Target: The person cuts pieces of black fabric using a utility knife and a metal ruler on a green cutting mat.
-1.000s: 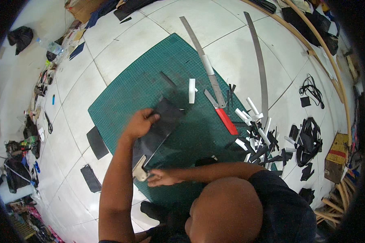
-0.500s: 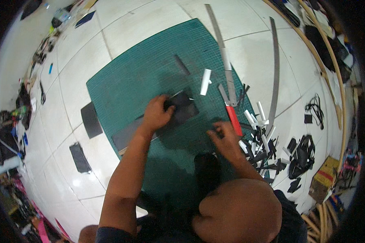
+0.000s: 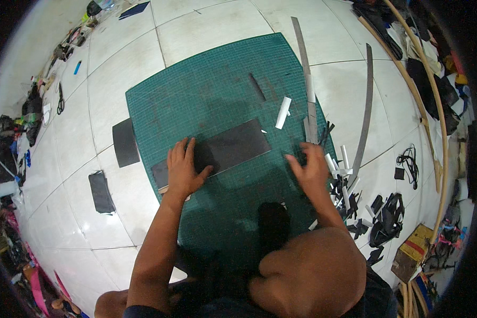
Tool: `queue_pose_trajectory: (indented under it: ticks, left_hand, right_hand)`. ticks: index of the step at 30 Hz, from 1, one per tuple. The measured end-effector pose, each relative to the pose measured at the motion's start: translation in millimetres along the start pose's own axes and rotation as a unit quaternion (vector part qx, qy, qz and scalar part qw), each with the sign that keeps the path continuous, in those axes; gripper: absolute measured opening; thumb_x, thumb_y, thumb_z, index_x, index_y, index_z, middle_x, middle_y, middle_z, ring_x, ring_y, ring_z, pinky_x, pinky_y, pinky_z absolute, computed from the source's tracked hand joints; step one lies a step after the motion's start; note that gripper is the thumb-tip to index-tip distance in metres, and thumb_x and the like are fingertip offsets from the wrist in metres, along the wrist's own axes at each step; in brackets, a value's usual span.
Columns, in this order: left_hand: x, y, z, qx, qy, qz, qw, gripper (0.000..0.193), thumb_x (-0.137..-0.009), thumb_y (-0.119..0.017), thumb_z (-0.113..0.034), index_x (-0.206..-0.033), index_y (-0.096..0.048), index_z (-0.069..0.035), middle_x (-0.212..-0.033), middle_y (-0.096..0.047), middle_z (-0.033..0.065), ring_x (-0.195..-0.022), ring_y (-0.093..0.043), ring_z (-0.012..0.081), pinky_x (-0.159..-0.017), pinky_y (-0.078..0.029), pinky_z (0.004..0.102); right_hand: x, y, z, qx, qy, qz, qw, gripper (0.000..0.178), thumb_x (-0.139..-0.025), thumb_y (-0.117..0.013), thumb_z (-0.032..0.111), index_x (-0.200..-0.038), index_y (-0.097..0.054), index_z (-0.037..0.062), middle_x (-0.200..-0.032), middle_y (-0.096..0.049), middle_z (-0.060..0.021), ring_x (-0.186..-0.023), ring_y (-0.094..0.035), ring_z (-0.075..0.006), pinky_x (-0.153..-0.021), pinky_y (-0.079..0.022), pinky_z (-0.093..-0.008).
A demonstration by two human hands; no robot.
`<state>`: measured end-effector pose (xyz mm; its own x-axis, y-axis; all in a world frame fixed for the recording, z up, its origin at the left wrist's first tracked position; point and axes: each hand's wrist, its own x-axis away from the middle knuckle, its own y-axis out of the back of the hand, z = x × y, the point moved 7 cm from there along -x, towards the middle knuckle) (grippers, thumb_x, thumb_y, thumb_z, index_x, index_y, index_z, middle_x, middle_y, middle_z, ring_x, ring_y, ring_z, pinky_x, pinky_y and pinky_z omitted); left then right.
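Observation:
A long black rectangular sheet lies slantwise on the green cutting mat. My left hand rests on its left part, fingers spread and thumb out to the right. A pale edge shows under the sheet's left end. My right hand is at the mat's right side, thumb apart and fingers stretched forward. It hovers over or touches the place of the red-handled cutter, whose handle is hidden; a grey blade shows just beyond the fingers. A white strip lies between the sheet and a metal ruler.
White and black offcuts are heaped at the mat's right edge. A second metal ruler lies on the tiled floor. Dark pieces lie left of the mat. A black cord and long poles are at the right.
My left hand has slid left and flattened on the sheet, which now shows as one smooth strip. My right hand has moved forward over the red cutter handle. The view has shifted slightly.

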<state>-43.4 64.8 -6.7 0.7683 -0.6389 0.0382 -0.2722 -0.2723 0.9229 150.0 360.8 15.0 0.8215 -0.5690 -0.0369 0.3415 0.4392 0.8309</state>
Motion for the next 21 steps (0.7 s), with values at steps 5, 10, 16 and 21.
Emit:
queue_pose_trajectory:
  ticks: [5, 10, 16, 21]
  left_hand:
    - [-23.5, -24.4, -12.8, 0.025, -0.004, 0.040, 0.999, 0.086, -0.075, -0.084, -0.030, -0.147, -0.045, -0.004, -0.140, -0.046, 0.0210, -0.132, -0.043, 0.0391, -0.114, -0.032, 0.0513]
    - [-25.5, -26.9, -13.4, 0.061, 0.020, 0.061, 0.996, 0.079, -0.074, -0.085, -0.025, -0.143, -0.049, -0.007, -0.133, -0.050, 0.0211, -0.124, -0.047, 0.0423, -0.108, -0.039, 0.0514]
    - [-19.9, -29.3, -14.7, 0.111, 0.064, 0.074, 0.989, 0.074, -0.078, -0.083, -0.019, -0.142, -0.048, -0.005, -0.134, -0.046, 0.0207, -0.129, -0.042, 0.0435, -0.113, -0.034, 0.0547]
    - [-22.2, -26.8, -16.7, 0.107, 0.048, 0.065, 0.991, 0.073, -0.076, -0.083, -0.015, -0.139, -0.049, -0.006, -0.133, -0.045, 0.0211, -0.128, -0.042, 0.0447, -0.114, -0.032, 0.0577]
  right_hand:
    - [-49.0, -70.7, 44.8, -0.065, -0.003, 0.086, 0.994, 0.049, -0.085, -0.079, 0.027, -0.122, -0.061, 0.0016, -0.109, -0.064, -0.0186, -0.098, -0.064, -0.0359, -0.086, -0.052, -0.0450]
    - [-52.4, -92.1, 39.3, -0.147, -0.052, 0.153, 0.976, 0.032, -0.085, -0.074, 0.014, -0.113, -0.063, 0.0029, -0.099, -0.064, -0.0137, -0.092, -0.062, -0.0330, -0.081, -0.052, -0.0424]
    - [-28.6, -89.5, 40.8, -0.167, 0.035, 0.094, 0.981, 0.020, -0.079, -0.071, 0.004, -0.099, -0.065, 0.0056, -0.095, -0.062, -0.0122, -0.091, -0.061, -0.0328, -0.081, -0.050, -0.0417]
    - [-39.3, -87.7, 43.5, -0.124, 0.080, 0.106, 0.983, 0.023, -0.076, -0.073, 0.004, -0.098, -0.065, 0.0074, -0.104, -0.063, -0.0123, -0.104, -0.060, -0.0347, -0.089, -0.046, -0.0460]
